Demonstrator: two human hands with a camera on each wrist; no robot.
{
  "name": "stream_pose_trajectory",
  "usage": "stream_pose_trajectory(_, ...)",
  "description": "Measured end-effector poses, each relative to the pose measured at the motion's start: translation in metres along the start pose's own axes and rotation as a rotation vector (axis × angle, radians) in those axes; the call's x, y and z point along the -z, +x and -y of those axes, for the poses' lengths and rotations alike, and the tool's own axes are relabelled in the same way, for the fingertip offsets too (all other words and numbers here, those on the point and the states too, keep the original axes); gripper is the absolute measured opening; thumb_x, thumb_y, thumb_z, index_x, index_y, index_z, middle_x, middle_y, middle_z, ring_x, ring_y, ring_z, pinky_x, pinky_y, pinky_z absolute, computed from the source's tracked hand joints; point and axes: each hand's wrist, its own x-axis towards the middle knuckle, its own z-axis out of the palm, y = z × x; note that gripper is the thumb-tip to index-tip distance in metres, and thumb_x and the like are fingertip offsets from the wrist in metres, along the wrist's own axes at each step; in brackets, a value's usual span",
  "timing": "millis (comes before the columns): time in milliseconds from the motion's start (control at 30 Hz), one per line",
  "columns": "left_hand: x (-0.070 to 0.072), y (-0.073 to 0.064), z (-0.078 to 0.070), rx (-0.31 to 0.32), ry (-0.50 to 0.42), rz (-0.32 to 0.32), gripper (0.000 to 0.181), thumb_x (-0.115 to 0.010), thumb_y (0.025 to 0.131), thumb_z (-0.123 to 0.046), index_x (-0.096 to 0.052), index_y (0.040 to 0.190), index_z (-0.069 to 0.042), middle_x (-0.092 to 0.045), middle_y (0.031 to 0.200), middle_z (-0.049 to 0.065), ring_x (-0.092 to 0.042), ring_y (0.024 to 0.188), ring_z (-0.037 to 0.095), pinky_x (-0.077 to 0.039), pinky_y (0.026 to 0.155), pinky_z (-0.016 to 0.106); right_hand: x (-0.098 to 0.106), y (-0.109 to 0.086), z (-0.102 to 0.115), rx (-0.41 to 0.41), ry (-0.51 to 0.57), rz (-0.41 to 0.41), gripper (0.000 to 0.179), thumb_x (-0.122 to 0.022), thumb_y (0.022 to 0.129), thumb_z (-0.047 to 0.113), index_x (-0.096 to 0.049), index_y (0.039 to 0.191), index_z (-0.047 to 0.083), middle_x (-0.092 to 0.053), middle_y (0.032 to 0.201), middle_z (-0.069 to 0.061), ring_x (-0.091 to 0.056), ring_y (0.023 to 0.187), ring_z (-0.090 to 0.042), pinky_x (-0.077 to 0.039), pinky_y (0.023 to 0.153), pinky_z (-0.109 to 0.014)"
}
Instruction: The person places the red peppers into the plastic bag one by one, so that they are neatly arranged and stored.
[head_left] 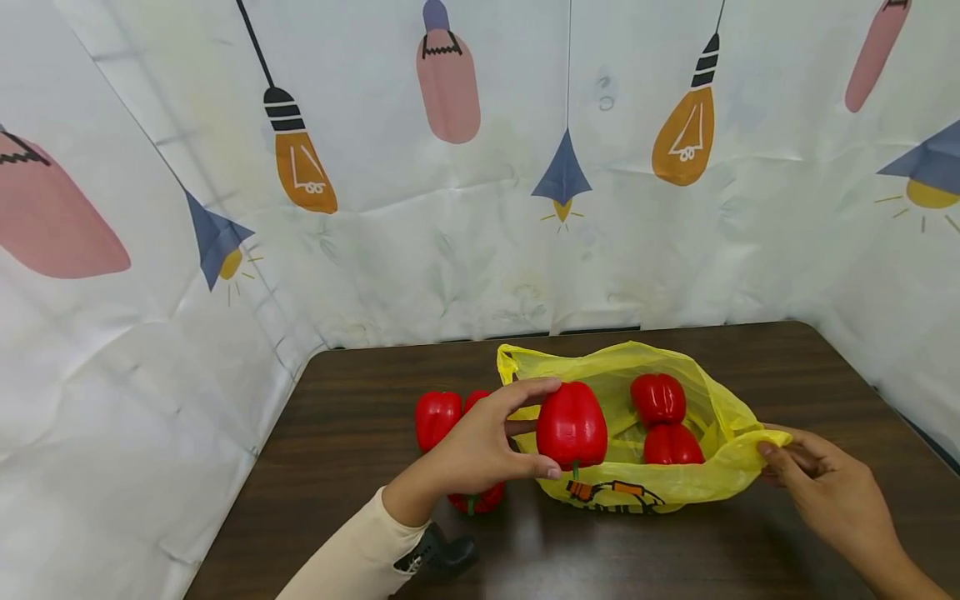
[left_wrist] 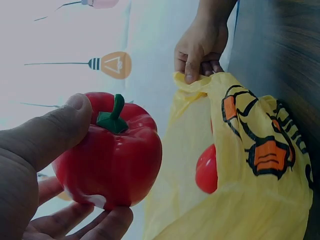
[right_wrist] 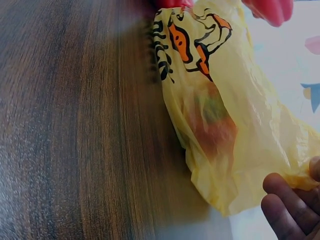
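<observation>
My left hand (head_left: 480, 446) grips a glossy red bell pepper (head_left: 572, 425) with a green stem, thumb on one side and fingers on the other. In the head view the pepper overlaps the left part of the yellow plastic bag's mouth. The left wrist view shows this held pepper (left_wrist: 110, 150) close up, apart from the bag. My right hand (head_left: 832, 483) pinches the right edge of the yellow bag (head_left: 720, 487), which lies with its mouth spread. Inside the bag are two red bell peppers (head_left: 658, 398); one (right_wrist: 215, 125) shows blurred through the plastic.
More red bell peppers (head_left: 437, 419) lie on the dark wooden table (head_left: 337, 467) left of the bag, partly hidden behind my left hand. A pale curtain (head_left: 420, 250) printed with lamps hangs behind the table. A black strap (head_left: 442, 550) shows below my left wrist.
</observation>
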Motion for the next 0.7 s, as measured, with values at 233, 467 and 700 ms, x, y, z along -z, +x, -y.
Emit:
stream_pose_trajectory(233,-0.016,0.018,0.004,-0.003,0.003,0.016,0.084,-0.09,0.08,-0.012,-0.047,0.151,-0.018,-0.047,0.149,-0.007,-0.05,0.132,0.017,-0.053,0.099,0.033,0.0,0.0,0.0,0.004,-0.005,0.001,0.044,-0.063,0.104,0.032,-0.062,0.133,-0.001,-0.077,0.097,-0.013,-0.068,0.068,0.0,-0.051,0.055,-0.021)
stream_pose_trajectory(467,-0.028,0.033,0.008,-0.018,0.037,0.004,0.085,-0.089,0.08,-0.009,-0.045,0.152,-0.015,-0.045,0.15,-0.005,-0.048,0.133,0.015,-0.051,0.1,0.029,0.0,0.001,-0.001,-0.012,-0.011,0.014,0.046,-0.062,0.104,0.033,-0.061,0.134,-0.001,-0.076,0.101,-0.016,-0.068,0.069,0.001,-0.051,0.056,-0.021)
stream_pose_trajectory(700,-0.041,0.048,0.015,-0.04,0.089,0.001,0.084,-0.087,0.081,-0.006,-0.043,0.152,-0.011,-0.044,0.152,-0.001,-0.047,0.134,0.016,-0.05,0.101,0.029,0.0,0.002,-0.001,-0.013,-0.014,0.014,0.046,-0.063,0.104,0.034,-0.061,0.134,-0.001,-0.077,0.1,-0.015,-0.068,0.069,0.001,-0.051,0.056,-0.02)
